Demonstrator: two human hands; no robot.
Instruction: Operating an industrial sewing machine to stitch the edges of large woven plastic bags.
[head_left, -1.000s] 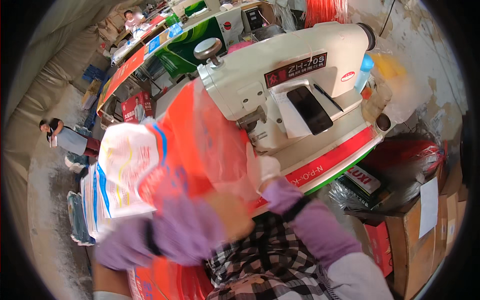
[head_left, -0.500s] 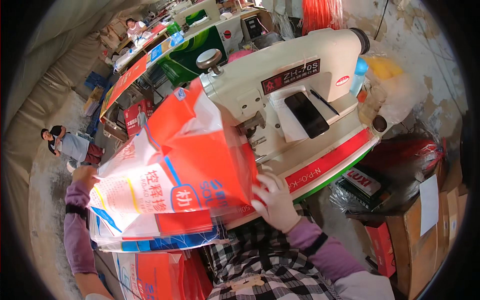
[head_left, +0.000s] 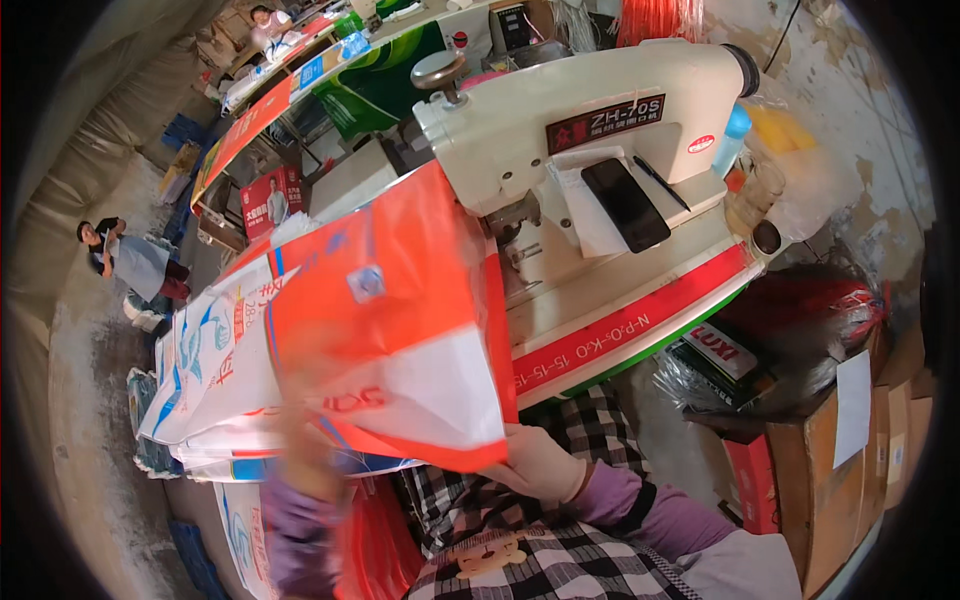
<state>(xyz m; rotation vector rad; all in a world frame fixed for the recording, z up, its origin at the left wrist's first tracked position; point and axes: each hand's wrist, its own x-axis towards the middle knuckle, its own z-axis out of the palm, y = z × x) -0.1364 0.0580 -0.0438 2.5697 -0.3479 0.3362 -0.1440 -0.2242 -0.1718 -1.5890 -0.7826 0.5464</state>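
Observation:
A red and white printed sack lies across the sewing machine's bed, its right edge next to the needle area. My right hand, in a pale glove, is closed at the sack's near right corner; the fingertips are hidden under the plastic. My left hand is smeared by motion over the sack's near left part, so its fingers cannot be made out. The cream sewing machine stands just beyond the sack. Under the sack more white and blue sacks lie stacked.
On the machine lie a black phone, white paper and a pen. Red sacks hang beside my lap. Cardboard boxes stand at the right. One person stands at the left; another sits far back.
My left hand has swept right and nearer across the sack. The sack, held up and gaping before, now lies flatter. My right hand has moved nearer, to its corner.

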